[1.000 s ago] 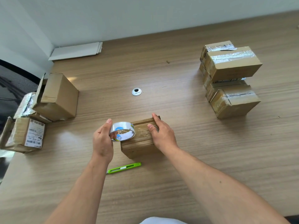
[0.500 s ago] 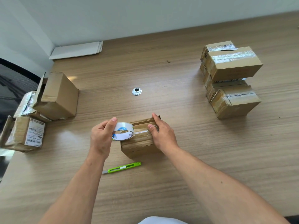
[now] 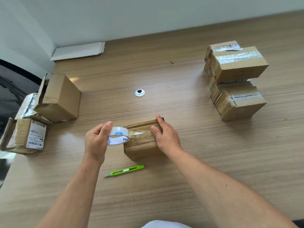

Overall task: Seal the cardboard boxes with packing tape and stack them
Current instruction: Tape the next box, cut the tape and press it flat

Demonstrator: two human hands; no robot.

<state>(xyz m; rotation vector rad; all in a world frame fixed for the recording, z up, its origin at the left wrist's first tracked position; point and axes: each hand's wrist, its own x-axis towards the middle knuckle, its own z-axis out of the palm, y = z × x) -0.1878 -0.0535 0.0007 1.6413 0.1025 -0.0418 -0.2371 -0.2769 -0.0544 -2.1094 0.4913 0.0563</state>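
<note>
Item under work: one small cardboard box [image 3: 141,143] stands on the counter [image 3: 172,191] directly in front of you, flaps down. A strip of clear tape runs across its top seam.

Your left hand [image 3: 96,140] grips the tape roll [image 3: 119,135], thumb over the outer rim and the other fingers curled behind it. The roll is held just off the box's left edge. Your right hand [image 3: 166,136] lies over the right end of the box. Its fingers are fairly straight and the thumb presses the tape end down, so it is pinning rather than clasping.

Handling assessment: the box looks light and likely to slide on the smooth counter when the tape is pulled, so keep weight on it. The cardboard is creased and soft at the corners. Hold it by the side walls rather than the flaps when you lift it. The tape film is thin and will probably wrinkle or stick to itself if it goes slack.

Also noted: a green knife [image 3: 125,171] lies near the box on your side. The sealed boxes [image 3: 236,66] are stacked far right, and the open boxes [image 3: 60,96] wait at far left.
</note>
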